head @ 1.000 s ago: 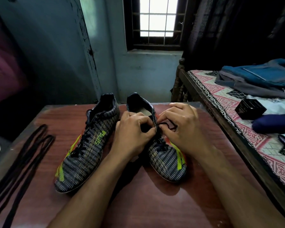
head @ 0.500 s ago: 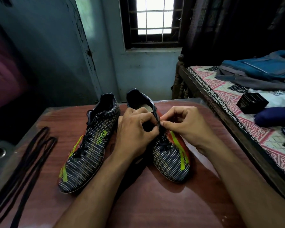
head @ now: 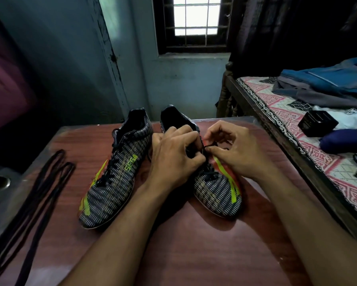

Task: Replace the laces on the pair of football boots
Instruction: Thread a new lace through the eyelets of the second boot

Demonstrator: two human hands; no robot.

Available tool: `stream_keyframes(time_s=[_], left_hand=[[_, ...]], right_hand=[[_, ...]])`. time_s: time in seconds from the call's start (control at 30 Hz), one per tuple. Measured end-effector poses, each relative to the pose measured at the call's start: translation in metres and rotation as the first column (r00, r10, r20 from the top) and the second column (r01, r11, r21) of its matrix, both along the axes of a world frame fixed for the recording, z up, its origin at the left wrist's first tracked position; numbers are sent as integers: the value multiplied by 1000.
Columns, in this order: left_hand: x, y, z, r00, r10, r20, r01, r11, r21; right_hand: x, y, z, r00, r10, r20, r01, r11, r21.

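Two boots stand side by side on the tabletop (head: 194, 254), heels toward the window and toes toward the person, so each boot's long axis runs roughly along the line of sight, the toes splaying slightly apart. The right boot (head: 216, 188) is the one in hand; the left boot (head: 111, 180) stands just beside it, untouched, its black lace in place.

Both hands meet over the upper eyelets of the right boot, near its opening. The left hand (head: 173, 159) comes across from the boot's inner side, fingers curled down onto the lacing; it seems to hold the lace or the tongue there, though what exactly lies under the fingers is hidden. The right hand (head: 235, 153) sits on the outer side, thumb and forefinger pinched on a thin black lace (head: 211, 145) just above the eyelets, the other fingers loosely curled. The two hands nearly touch at the lacing.

The step looks like working the old lace loose from the top of this boot. Since the lacing runs down the boot's axis toward the toe, which lies nearer the person, the unthreading will likely walk toward the body, row by row, each hand taking its own side.

The spare laces (head: 35, 195) lie in long loops at the tabletop's left edge, well apart from both boots and nearer the left hand, which would be the natural one to fetch them.
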State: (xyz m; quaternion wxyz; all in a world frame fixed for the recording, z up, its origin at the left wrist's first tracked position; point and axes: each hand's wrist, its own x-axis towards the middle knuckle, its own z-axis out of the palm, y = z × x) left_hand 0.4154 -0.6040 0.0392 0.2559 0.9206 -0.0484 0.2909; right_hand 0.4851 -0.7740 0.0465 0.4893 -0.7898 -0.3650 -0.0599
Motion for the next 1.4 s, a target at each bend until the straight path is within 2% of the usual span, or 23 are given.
stream_keyframes(time_s=[0.07, 0.17, 0.37, 0.47, 0.6, 0.73, 0.87, 0.93, 1.07, 1.2, 1.33, 1.4], left_hand=[[0, 1, -1, 1000, -5, -3, 5, 999, 42], [2, 7, -1, 998, -36, -50, 38, 998, 44], [1, 16, 1, 981, -155, -117, 134, 977, -166], [0, 16, 4, 969, -193, -157, 164, 970, -181], [0, 20, 9, 942, -245, -229, 217, 966, -139], [2, 32, 11, 919, -298, -260, 272, 953, -130], [4, 38, 9, 898, -360, -253, 317, 928, -198], [4, 37, 9, 879, -397, -266, 334, 908, -252], [1, 32, 13, 855, -432, -287, 315, 872, -375], [-2, 28, 14, 848, -434, -306, 260, 842, -474], [-4, 23, 15, 868, -393, -304, 210, 845, -491], [-5, 18, 14, 903, -323, -282, 170, 874, -456]], right_hand=[[3, -3, -2, 999, -40, -4, 39, 998, -48], [7, -7, -3, 990, -47, -134, 39, 997, -66], [4, -13, 3, 916, 50, -398, -38, 999, 39], [2, -16, 8, 888, 97, -450, -84, 995, 48], [2, -16, 8, 924, 44, -381, -59, 998, -28], [-2, -14, 10, 953, 33, -301, -35, 999, 2], [-5, -10, 11, 998, 38, -59, -45, 991, -126], [-5, -12, 14, 998, 51, -46, -59, 983, -176], [-8, -20, 25, 964, 115, -241, -151, 979, -136], [-8, -11, 19, 929, 49, -368, -63, 998, -27], [-10, -8, 18, 836, 66, -544, -8, 994, 108], [-10, -7, 18, 839, 77, -538, -4, 991, 135]])
